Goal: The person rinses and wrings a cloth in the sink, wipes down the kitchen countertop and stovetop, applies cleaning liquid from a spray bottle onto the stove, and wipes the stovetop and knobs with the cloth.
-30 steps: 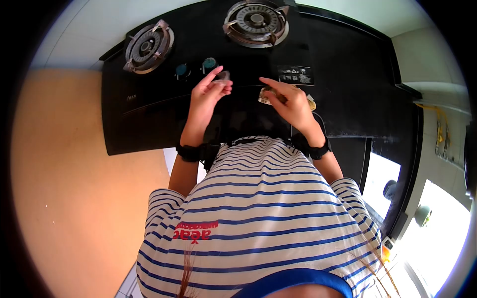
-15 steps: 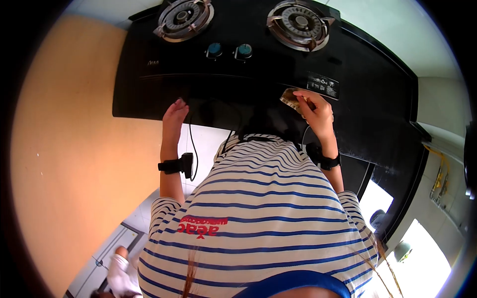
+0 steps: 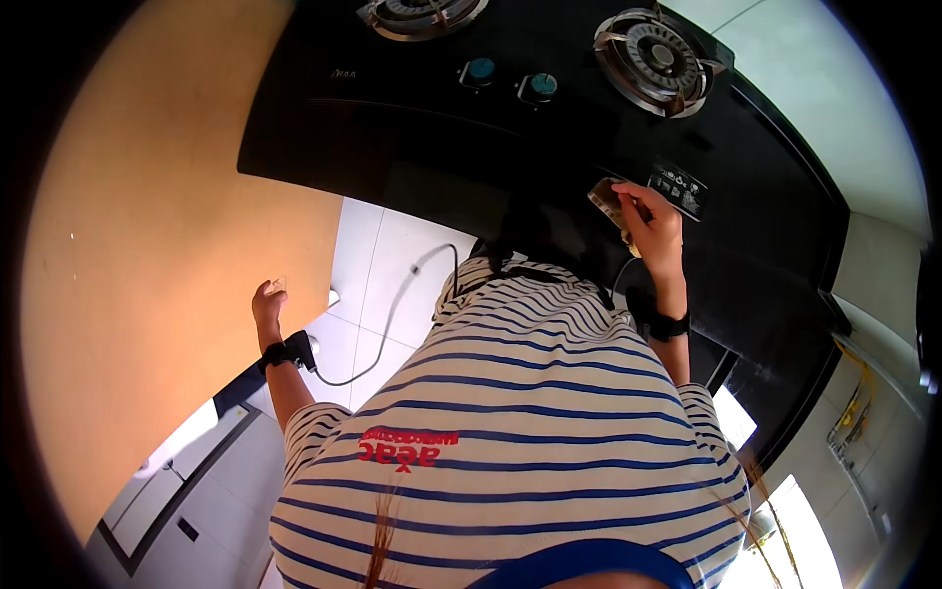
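The left hand [image 3: 267,306] is out to the left, in front of a smooth tan panel [image 3: 157,245], its fingers curled on a small, thin, see-through scrap [image 3: 280,286]; whether hand or scrap touches the panel I cannot tell. The right hand [image 3: 653,231] pinches a flat brown-and-cream packet [image 3: 606,199] between thumb and fingers at the near right part of the black glass hob [image 3: 412,137], just left of a black-and-white printed label [image 3: 677,187]. The packet's near end is partly hidden by the hand, so I cannot tell whether it is open; if it is, tilting could spill its contents onto the glass. A loose pinch could let it slide on that smooth surface. The scrap looks light enough to drop unnoticed to the pale tiled floor [image 3: 368,245] should the left fingers relax. The thin dark cable [image 3: 339,383] looping from the black wrist device [image 3: 303,350] towards the waist could catch or pull tight if the left arm reached farther out, jerking that hand.
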`<state>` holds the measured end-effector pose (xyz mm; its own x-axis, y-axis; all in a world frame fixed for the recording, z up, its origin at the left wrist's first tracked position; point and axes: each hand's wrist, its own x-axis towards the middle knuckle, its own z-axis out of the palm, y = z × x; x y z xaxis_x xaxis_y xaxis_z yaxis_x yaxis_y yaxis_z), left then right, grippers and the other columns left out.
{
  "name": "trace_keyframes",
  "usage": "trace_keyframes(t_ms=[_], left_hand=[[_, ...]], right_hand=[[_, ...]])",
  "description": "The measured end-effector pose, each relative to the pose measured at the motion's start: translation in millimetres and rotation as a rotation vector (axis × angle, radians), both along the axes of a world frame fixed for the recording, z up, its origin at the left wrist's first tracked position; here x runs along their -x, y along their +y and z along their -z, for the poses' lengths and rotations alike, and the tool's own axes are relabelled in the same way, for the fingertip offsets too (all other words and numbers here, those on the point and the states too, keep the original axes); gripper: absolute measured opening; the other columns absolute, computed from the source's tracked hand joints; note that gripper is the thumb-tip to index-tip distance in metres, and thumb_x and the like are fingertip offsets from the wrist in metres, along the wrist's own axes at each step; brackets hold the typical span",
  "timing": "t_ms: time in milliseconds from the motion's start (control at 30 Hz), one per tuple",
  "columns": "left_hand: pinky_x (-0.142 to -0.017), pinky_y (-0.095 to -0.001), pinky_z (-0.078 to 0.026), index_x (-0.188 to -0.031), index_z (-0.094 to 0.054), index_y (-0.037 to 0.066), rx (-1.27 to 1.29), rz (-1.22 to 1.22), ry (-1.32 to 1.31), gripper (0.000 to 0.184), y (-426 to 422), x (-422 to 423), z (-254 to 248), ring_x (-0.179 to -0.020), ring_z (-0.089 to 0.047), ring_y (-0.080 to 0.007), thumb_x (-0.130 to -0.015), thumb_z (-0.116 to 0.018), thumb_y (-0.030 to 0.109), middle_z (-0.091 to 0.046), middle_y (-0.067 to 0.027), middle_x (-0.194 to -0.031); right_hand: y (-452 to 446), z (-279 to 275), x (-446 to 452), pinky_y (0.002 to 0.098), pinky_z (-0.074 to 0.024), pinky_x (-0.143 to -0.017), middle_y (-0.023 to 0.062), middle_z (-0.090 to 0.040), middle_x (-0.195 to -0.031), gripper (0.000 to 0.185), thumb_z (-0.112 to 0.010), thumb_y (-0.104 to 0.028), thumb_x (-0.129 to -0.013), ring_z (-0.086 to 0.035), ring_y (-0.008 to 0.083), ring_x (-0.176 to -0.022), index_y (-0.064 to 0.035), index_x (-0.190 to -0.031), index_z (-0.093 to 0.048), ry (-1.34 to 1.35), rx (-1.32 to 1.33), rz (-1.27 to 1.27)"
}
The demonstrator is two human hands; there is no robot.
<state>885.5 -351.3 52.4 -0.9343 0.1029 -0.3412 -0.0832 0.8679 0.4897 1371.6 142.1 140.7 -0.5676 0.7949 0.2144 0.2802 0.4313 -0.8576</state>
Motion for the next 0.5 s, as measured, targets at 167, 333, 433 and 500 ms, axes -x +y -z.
trace_keyframes(t_ms=[167,333,433,500], left_hand=[[-0.091,-0.0284,-0.047,-0.149,-0.02,-0.002,-0.409,0.041,-0.196,0.083,37,-16,20,-0.107,-0.057,-0.0233,-0.079,-0.064,0.007,-0.057,-0.0235,-0.122],[-0.1,-0.0298,-0.039,-0.154,-0.003,0.004,-0.447,-0.077,-0.209,0.1,107,-58,-11,-0.122,-0.048,-0.0261,-0.075,-0.064,0.007,-0.037,-0.0239,-0.142],[-0.102,-0.0388,-0.038,-0.155,-0.005,0.013,-0.466,0.086,-0.043,0.1,104,-26,24,-0.118,-0.047,-0.024,-0.075,-0.063,0.005,-0.046,-0.0133,-0.127],[-0.097,-0.0329,-0.044,-0.154,-0.009,0.006,-0.34,-0.136,-0.161,0.095,132,-32,-1,-0.12,-0.05,-0.0253,-0.075,-0.063,0.007,-0.042,-0.0219,-0.142]], right_hand=[[2,1,3,0.0216,-0.0369,-0.049,0.0025,-0.059,-0.065,0.016,-0.063,0.002,-0.087,-0.048,0.0053,-0.051,-0.003,-0.1,-0.07,-0.024,-0.092,-0.031],[-2,-4,4,0.0219,-0.0381,-0.05,0.0031,-0.06,-0.068,0.015,-0.063,0.003,-0.086,-0.051,0.0061,-0.053,-0.0024,-0.099,-0.07,-0.072,-0.061,-0.077],[-6,-8,3,0.0224,-0.0392,-0.051,0.0038,-0.062,-0.07,0.015,-0.063,0.003,-0.086,-0.052,0.0072,-0.054,-0.0022,-0.098,-0.07,-0.069,-0.063,-0.065],[-7,-8,1,0.0228,-0.0397,-0.052,0.0042,-0.063,-0.072,0.015,-0.063,0.003,-0.086,-0.053,0.0081,-0.054,-0.0023,-0.098,-0.07,-0.051,-0.059,-0.04]])
